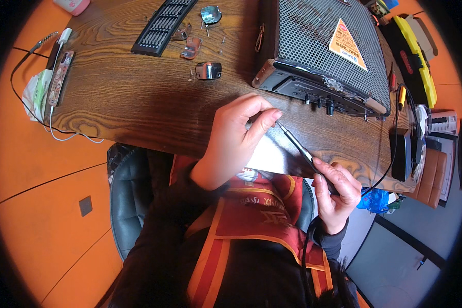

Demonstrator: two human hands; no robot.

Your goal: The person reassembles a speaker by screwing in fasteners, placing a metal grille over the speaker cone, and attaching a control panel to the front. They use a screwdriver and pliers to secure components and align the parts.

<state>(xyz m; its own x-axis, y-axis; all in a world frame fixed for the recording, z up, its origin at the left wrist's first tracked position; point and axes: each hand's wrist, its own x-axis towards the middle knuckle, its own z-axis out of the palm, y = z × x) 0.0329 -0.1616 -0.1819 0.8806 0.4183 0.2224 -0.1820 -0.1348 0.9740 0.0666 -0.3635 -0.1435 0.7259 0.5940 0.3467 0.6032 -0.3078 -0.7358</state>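
Observation:
My right hand [339, 194] is closed round the dark handle of a slim screwdriver [295, 143] with a silver shaft, tilted up to the left. At its upper end, thumb and forefinger of my left hand [236, 134] pinch the tip; the fingers hide what exactly lies between them. Both hands are over the table's near edge, in front of a black speaker [321, 41] with a mesh face, a row of knobs and an orange-white sticker. A black case of screwdriver bits [164, 25] lies open at the far left of the speaker.
Metal corner pieces [209, 71], a brown bracket [191, 47], a round shiny dish [210, 15] and loose screws lie beside the speaker. A power strip [61, 77] with cables is at left. A yellow-handled tool [402, 95] with a black cable and a yellow-black toolbox [413, 59] stand at right.

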